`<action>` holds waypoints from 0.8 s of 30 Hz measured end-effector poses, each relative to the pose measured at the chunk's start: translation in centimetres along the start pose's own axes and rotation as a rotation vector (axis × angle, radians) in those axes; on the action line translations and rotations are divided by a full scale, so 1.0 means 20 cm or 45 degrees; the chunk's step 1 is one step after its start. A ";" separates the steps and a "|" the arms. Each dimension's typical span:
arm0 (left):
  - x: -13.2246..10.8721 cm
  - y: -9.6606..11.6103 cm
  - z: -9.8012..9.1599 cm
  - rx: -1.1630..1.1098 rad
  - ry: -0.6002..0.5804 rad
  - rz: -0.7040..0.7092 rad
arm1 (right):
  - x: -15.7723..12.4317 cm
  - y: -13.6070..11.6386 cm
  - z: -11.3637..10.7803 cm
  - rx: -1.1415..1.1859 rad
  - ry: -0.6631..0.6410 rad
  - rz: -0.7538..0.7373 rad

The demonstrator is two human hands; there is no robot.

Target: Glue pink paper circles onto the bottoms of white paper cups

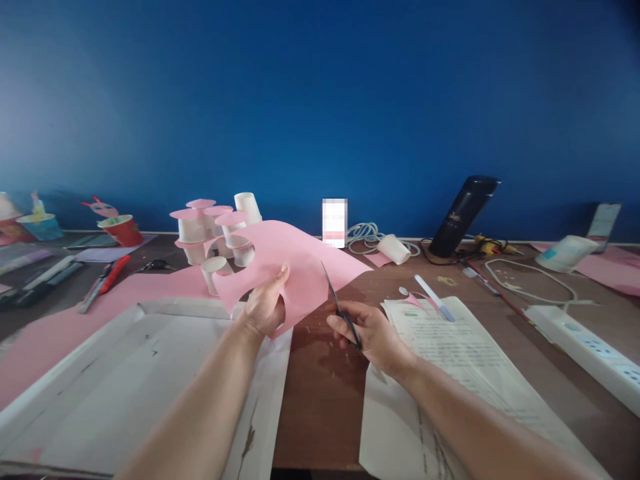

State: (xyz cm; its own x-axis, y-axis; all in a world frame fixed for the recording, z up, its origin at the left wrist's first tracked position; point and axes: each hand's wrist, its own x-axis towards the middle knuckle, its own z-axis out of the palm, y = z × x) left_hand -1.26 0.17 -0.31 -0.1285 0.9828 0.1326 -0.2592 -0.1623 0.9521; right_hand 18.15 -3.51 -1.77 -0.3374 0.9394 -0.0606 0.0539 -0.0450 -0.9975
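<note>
My left hand [265,307] pinches a pink paper sheet [295,260] by its lower edge and lifts it tilted above the table; curved pieces are cut out of its left side. My right hand [367,330] is closed round the black handles of a pair of scissors [339,305], whose blades point up and away towards the sheet's right edge. Whether the blades touch the paper I cannot tell. Just behind the sheet stands a stack of white paper cups with pink paper discs [215,233].
A white tray [100,373] lies front left on more pink paper [55,327]. Printed sheets [450,353] with a pen [434,297] lie to the right. Further right are a power strip [585,343], cables, a dark bottle [463,213] and a phone. Cup crafts, pens and a cutter sit far left.
</note>
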 end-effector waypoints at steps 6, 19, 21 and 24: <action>0.00 0.01 0.04 -0.317 0.063 -0.171 | 0.00 0.00 0.00 -0.020 0.021 0.004; 0.03 -0.06 -0.03 -0.326 0.020 -0.144 | -0.02 -0.06 0.00 -0.062 0.016 0.032; 0.04 -0.07 -0.04 -0.284 0.001 -0.121 | -0.02 -0.06 0.00 -0.054 0.024 0.045; 0.05 -0.09 -0.06 -0.236 -0.012 -0.107 | -0.02 -0.05 0.00 -0.055 0.028 0.050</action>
State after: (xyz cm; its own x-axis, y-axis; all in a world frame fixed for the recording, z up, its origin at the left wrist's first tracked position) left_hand -2.14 1.40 -2.25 -0.0905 0.9942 0.0577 -0.4405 -0.0919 0.8930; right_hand 18.30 -3.78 -0.70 -0.3132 0.9446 -0.0985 0.1077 -0.0678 -0.9919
